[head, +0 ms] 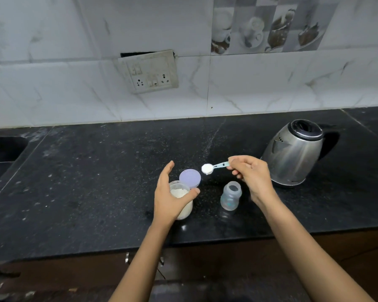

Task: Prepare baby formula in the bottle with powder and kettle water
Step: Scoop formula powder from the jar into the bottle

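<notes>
- Standing upright and uncapped on the black counter (96,182), the bottle (230,196) sits between the powder jar (185,211) and the kettle (292,153).
- Your right hand (251,175) pinches the scoop (207,168), heaped with powder, above the counter.
- Your left hand (170,199) grips the open powder jar, with the purple lid (189,178) just behind it.

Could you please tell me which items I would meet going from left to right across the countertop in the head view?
The powder jar → scoop heaped with powder → open bottle → kettle.

Dim, soft, wide-angle edge warp
</notes>
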Demonstrator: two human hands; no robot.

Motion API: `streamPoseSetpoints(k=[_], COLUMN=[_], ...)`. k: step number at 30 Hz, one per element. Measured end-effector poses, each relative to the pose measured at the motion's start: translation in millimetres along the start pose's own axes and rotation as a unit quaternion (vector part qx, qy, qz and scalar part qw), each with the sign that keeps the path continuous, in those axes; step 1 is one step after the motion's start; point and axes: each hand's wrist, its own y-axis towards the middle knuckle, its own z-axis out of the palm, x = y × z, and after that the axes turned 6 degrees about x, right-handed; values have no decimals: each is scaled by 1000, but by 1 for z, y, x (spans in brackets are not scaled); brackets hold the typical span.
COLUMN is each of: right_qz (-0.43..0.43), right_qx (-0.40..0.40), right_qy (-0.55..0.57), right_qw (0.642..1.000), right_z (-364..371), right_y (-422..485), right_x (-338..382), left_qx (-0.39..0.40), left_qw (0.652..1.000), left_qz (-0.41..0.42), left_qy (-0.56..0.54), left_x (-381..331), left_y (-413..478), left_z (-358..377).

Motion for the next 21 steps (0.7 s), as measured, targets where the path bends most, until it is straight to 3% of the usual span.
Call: streamPoseSetpoints(k=[7,15,21], right_qz=[-8,30,34], right_qx=[-25,-10,-1], right_qy=[-25,-35,-46], right_qw=[999,999,998], right_z=[-59,-75,-79], right_y=[0,1,3], right_x=[-5,-35,-39], left_qx=[82,116,135], left_qw=[996,990,986], left_qz=[28,-74,-91], left_qy=[21,31,31], left_x=[-36,1,10], left_y=[3,-12,-12], left_z=[59,112,126])
